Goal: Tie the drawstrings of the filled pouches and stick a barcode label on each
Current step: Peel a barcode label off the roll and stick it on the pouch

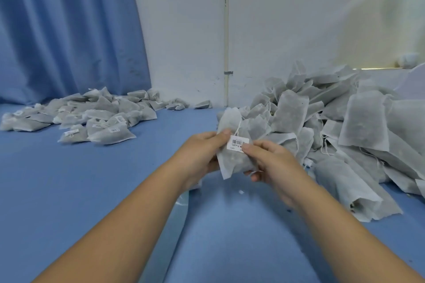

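Note:
I hold one filled grey-white pouch [232, 161] upright above the blue table, near the middle of the view. My left hand [202, 151] grips its left side, thumb on the front near the top. My right hand [269, 161] holds the right side, with its thumb pressing the lower right corner of a white barcode label [238, 143] on the pouch's front. A thin white drawstring [238, 130] hangs from the gathered neck above the label.
A tall heap of unlabelled pouches [345, 135] with loose strings fills the right side. A flatter spread of labelled pouches [92, 119] lies at the back left. A blue cloth [92, 190] covers the table; a blue curtain [69, 30] and a white wall stand behind.

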Demonstrator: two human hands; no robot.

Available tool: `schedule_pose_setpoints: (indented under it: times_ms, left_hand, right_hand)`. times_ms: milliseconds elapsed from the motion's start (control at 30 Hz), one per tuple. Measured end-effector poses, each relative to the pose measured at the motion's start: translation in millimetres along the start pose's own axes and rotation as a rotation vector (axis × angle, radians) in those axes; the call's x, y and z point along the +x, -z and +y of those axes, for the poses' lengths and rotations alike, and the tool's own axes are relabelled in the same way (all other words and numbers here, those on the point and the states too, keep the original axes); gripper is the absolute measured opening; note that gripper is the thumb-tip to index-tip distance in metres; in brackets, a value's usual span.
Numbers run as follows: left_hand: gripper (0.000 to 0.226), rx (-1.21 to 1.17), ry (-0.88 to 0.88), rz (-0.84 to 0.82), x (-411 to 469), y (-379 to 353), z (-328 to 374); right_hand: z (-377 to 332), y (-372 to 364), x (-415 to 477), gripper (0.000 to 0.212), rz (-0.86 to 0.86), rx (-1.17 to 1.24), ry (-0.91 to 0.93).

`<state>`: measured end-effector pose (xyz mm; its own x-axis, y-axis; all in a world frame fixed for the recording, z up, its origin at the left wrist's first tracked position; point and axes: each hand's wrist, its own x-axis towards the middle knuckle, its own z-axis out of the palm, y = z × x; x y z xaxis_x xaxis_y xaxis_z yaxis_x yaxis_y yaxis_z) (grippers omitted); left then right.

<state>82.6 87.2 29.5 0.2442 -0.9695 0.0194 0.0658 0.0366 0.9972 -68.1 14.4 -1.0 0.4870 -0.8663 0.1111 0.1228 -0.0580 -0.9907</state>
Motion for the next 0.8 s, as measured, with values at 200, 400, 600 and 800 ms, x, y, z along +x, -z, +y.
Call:
schedule_pose_setpoints:
  times_ms: [200, 400, 600, 800]
  left_hand:
    - [0.020, 0.075, 0.048, 0.125, -8, 71, 16]
    - [0.014, -0.106, 0.132, 0.409, 10, 152, 4]
    - [0.006, -0.347, 0.124, 0.576, 61, 217, 0]
    - [0.012, -0.483, 0.061, 0.649, 102, 254, 1]
  right_hand:
    - [-21, -83, 43, 0.018, -0.089, -0.090, 0.029]
    - [-15, -125, 84, 0.016, -0.056, -0.348, 0.099]
    - [3, -111, 113, 0.013, 0.046, -0.437, 0.115]
    - [18, -89, 122, 0.016, 0.039, -0.488, 0.112]
